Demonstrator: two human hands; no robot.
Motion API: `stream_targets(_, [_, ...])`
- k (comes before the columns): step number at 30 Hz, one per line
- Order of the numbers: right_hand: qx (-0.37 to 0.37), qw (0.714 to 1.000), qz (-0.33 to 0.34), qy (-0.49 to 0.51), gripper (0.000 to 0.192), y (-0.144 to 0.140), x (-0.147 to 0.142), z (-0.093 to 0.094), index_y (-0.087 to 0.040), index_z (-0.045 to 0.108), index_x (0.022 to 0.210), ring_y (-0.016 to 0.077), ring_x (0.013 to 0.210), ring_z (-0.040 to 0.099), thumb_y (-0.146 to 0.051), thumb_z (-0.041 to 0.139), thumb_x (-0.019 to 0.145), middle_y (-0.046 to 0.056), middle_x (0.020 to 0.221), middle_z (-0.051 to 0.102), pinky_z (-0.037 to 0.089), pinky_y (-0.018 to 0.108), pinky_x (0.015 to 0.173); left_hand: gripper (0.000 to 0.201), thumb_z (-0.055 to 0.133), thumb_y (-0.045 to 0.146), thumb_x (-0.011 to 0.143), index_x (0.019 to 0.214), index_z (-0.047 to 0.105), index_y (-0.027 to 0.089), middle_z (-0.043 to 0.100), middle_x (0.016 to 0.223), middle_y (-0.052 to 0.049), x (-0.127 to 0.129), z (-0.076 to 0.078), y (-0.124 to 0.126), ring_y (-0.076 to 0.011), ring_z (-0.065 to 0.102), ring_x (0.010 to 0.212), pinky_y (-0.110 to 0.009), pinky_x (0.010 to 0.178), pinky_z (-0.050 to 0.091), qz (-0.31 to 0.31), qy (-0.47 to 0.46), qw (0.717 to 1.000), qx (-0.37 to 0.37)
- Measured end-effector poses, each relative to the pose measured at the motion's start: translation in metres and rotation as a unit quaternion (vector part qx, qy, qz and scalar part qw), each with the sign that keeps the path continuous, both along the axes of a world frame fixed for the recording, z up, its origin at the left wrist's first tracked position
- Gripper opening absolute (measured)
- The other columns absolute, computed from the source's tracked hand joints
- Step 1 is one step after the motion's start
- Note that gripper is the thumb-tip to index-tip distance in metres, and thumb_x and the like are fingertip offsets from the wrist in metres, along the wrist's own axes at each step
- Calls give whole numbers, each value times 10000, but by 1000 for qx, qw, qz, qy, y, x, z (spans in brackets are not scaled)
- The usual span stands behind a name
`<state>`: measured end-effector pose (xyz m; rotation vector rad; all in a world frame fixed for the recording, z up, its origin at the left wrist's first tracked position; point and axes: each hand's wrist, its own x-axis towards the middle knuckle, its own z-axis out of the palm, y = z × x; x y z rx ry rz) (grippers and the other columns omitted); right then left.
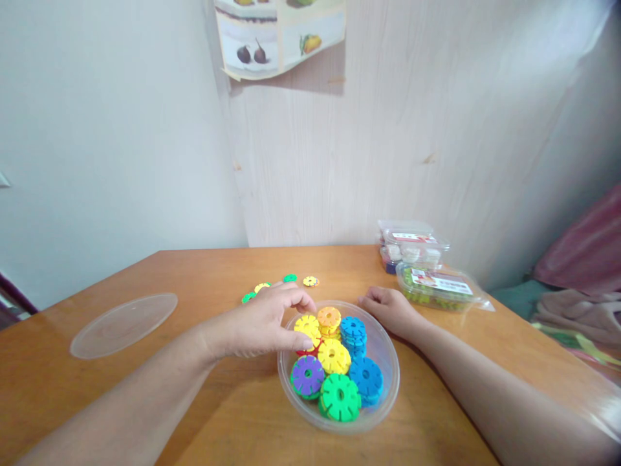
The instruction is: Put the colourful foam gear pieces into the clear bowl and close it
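A clear round plastic bowl (391, 382) holds stacks of notched plastic discs. My left hand (272, 317) reaches over its left rim, thumb and fingers closed about the edges of a yellow notched disc (307, 327). Red discs show just under that one. Around it in the bowl are an orange disc (328, 317), another yellow disc (334, 356), a purple disc (307, 375), a green disc (340, 397) and two blue stacks (366, 378). My right hand (391, 307) rests on the table beside the bowl's right rim, fingers curled in, with nothing visible in them.
Beyond my left hand, several loose discs (290, 278) lie on the wooden table (204, 272). A clear round lid (125, 325) lies at the left. Lidded clear boxes (412, 246) and a box of green fruit (436, 288) stand back right, near the wall. Cloth (567, 310) lies past the right edge.
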<state>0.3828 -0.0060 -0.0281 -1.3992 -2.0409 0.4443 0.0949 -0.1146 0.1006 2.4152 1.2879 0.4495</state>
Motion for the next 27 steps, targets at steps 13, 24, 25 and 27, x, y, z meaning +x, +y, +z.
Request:
stream_targets(13, [-4,1000,-3,-2,344,0,0,-1,-203,514,621,149,601,532,-447,506,862,-8,606,577,300,270,519,402,605,411,707,1046,623,195,694,1040,-72,-98,-60,108,-223,662,908,-293,710,511,299,-61,952,13])
stream_targets(24, [-5,1000,-1,6,349,-2,0,0,-199,502,618,145,598,526,-445,506,866,-11,601,568,295,270,520,349,700,356,623,946,671,228,732,936,-26,-111,-94,142,-209,664,879,-254,690,473,304,47,951,5])
stream_targets(25, [-6,1000,-1,8,349,-2,0,1,-199,504,618,145,600,527,-445,507,865,-10,602,569,298,269,522,342,698,363,631,943,669,227,731,937,-27,-109,-92,140,-212,664,885,-258,698,477,305,46,951,6])
stream_targets(27, [-7,1000,-3,9,346,-2,0,1,-199,507,621,144,603,526,-447,510,863,-11,606,570,300,269,523,344,694,393,653,953,667,228,729,960,-28,-102,-82,133,-221,664,909,-273,731,489,301,29,953,10])
